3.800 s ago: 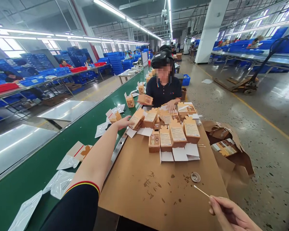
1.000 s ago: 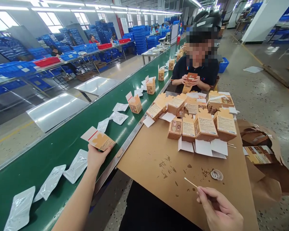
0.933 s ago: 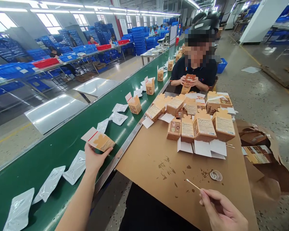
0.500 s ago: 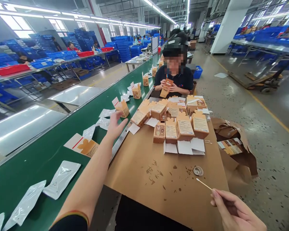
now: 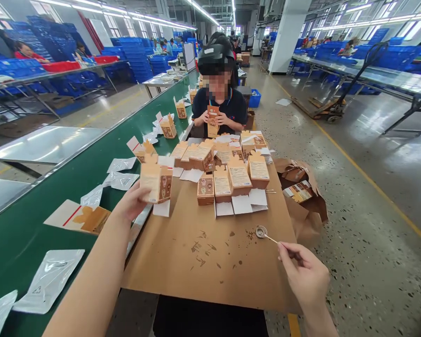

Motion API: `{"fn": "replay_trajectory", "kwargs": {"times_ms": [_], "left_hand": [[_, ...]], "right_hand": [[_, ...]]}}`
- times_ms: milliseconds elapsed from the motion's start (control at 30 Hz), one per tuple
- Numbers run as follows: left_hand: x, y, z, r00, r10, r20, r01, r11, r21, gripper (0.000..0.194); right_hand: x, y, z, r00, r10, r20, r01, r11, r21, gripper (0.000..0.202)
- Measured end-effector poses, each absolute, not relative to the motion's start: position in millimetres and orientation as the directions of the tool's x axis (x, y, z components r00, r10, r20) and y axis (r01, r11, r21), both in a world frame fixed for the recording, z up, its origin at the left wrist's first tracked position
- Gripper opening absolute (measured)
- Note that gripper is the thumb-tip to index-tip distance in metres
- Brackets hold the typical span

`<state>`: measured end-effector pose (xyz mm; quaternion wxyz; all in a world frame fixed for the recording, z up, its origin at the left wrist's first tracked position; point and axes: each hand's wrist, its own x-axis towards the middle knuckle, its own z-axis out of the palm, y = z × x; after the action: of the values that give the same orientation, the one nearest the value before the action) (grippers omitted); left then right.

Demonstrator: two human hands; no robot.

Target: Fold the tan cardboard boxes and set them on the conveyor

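My left hand (image 5: 132, 202) is closed on a small brown-and-cream carton (image 5: 156, 181), lifted at the left edge of the cardboard-covered table (image 5: 182, 262). A white flap hangs from the carton's lower end. Between thumb and fingers of my right hand (image 5: 303, 269) is a cotton swab (image 5: 272, 239), its tip down in a small clear dish (image 5: 261, 231). Dark specks and wet-looking marks (image 5: 203, 250) dot the cardboard left of the dish. Several similar cartons (image 5: 239, 178) stand grouped at the far part of the table, some with white flaps spread toward me.
A green conveyor belt (image 5: 126, 252) along the left carries silver pouches (image 5: 51, 281) and open cartons (image 5: 167, 126). Across the table a co-worker (image 5: 219, 105) holds a carton in both hands. On the floor at right sits an open brown bag (image 5: 301, 210) with printed cartons inside.
My left hand, empty before, now holds a carton and has come nearer. My right hand has moved the swab tip into the dish. The view has turned right.
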<state>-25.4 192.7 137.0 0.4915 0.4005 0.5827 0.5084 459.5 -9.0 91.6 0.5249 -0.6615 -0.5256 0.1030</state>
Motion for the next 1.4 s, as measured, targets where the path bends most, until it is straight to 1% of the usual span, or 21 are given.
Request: {"fn": "replay_trajectory", "kwargs": {"times_ms": [100,233,333,400,467,500,533,600,667,767,867,1033,1167,1400], "left_hand": [[-8,120,114,-0.222,0.95,-0.221,-0.126,0.197,0.972,0.109],[39,53,86,-0.215,0.925,-0.313,-0.181,0.277,0.944,0.106],[68,41,75,-0.222,0.933,-0.284,-0.13,0.26,0.957,0.101],[78,44,72,-0.204,0.946,-0.252,-0.074,0.242,0.968,0.093],[83,47,70,-0.172,0.956,-0.235,-0.051,0.23,0.972,0.09],[84,48,70,-0.16,0.96,-0.232,-0.051,0.226,0.973,0.09],[84,48,69,-0.149,0.962,-0.229,-0.051,0.224,0.973,0.09],[85,48,68,-0.141,0.964,-0.224,-0.045,0.22,0.974,0.091],[86,46,67,-0.137,0.967,-0.216,-0.038,0.213,0.976,0.09],[87,44,64,-0.132,0.969,-0.208,-0.045,0.203,0.978,0.089],[89,43,63,-0.136,0.971,-0.198,-0.062,0.191,0.98,0.09],[90,41,65,-0.13,0.974,-0.188,-0.041,0.184,0.982,0.086],[90,39,66,-0.133,0.975,-0.178,0.012,0.181,0.983,0.083],[100,20,57,-0.173,0.983,-0.066,0.227,0.105,0.968,0.075]], "right_hand": [[457,13,81,0.353,0.851,0.389,0.642,0.082,-0.762,0.057],[458,26,72,0.325,0.878,0.351,0.642,0.068,-0.764,0.063],[464,21,73,0.341,0.875,0.345,0.643,0.051,-0.765,0.065],[463,12,75,0.393,0.845,0.363,0.626,0.043,-0.779,0.061],[452,3,78,0.424,0.832,0.358,0.561,0.069,-0.825,0.053],[442,-1,79,0.409,0.848,0.337,0.51,0.094,-0.855,0.048],[428,-4,79,0.366,0.878,0.308,0.451,0.122,-0.884,0.044],[394,-5,77,0.223,0.942,0.252,0.353,0.163,-0.921,0.04],[360,-2,72,0.105,0.965,0.242,0.317,0.198,-0.927,0.037],[324,6,61,0.031,0.969,0.245,0.296,0.225,-0.928,0.032],[311,12,54,0.001,0.968,0.252,0.285,0.241,-0.928,0.031],[313,16,47,0.003,0.967,0.254,0.296,0.242,-0.924,0.033],[323,15,47,0.061,0.965,0.254,0.313,0.223,-0.923,0.035],[367,-8,62,0.168,0.951,0.26,0.348,0.189,-0.918,0.035]]}}
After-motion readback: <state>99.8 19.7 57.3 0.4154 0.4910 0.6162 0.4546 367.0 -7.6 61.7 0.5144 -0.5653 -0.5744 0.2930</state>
